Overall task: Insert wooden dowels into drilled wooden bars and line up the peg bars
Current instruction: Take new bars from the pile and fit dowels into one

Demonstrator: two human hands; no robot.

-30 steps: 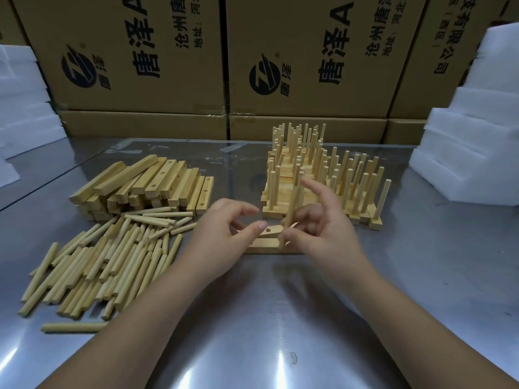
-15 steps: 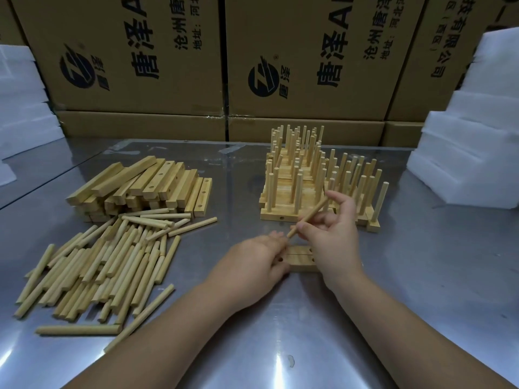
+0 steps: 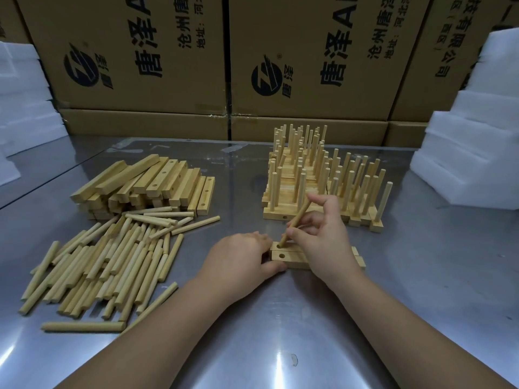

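Dowel, perhaps in bar, between hands

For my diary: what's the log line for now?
right hand: pinches dowel, tip at hole | left hand: holds bars | dowel: tilted

On the front half of the shiny steel table, near its middle, the two pale drilled wooden bars lie side by side, mostly covered. The right hand hides their middle and the left hand grips over their left ends, so only one hole shows in each. The light wooden dowel pinched by the right hand meets the farther bar's hole, but whether its tip has entered cannot be told. Toward the far right corner, the front rows of the upright pale peg bars screen the rear rows. The frame's top edge cuts the brown printed cardboard boxes, its right edge the white foam blocks, and its bottom edge both forearms.
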